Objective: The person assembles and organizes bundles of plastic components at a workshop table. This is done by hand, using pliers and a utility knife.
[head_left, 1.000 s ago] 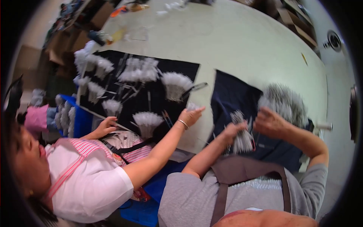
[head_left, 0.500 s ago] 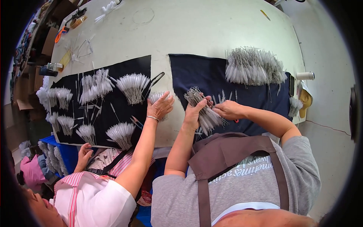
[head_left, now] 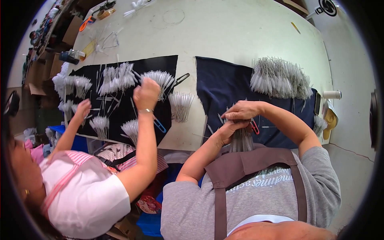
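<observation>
In front of my apron, my left hand (head_left: 231, 131) is closed round a bundle of small wire brushes (head_left: 241, 143). Their pale bristle ends point down toward me. My right hand (head_left: 243, 109) lies across the bundle's upper end, palm down, its fingers stretched leftward and partly over my left hand. The wire loops under it are hidden. Beside the bundle is a pair of red-handled thread snips (head_left: 255, 127). A few loose brushes (head_left: 221, 119) lie on the dark blue cloth (head_left: 220, 80) left of my hands. Beyond them sits a large pile of brushes (head_left: 280, 78).
At left, a co-worker's hand (head_left: 146, 94) is over brush bunches on a black cloth (head_left: 152, 116). One fanned bunch (head_left: 182, 106) stands on the pale table (head_left: 224, 36) between the cloths. A thread spool (head_left: 333, 95) lies near the right edge. Blue-handled snips (head_left: 160, 125) lie by the co-worker's wrist.
My left hand has lowered the bundle toward my apron and turned it. My right hand has moved from beside it onto its top. The co-worker's hand has left the bunch between the cloths.
</observation>
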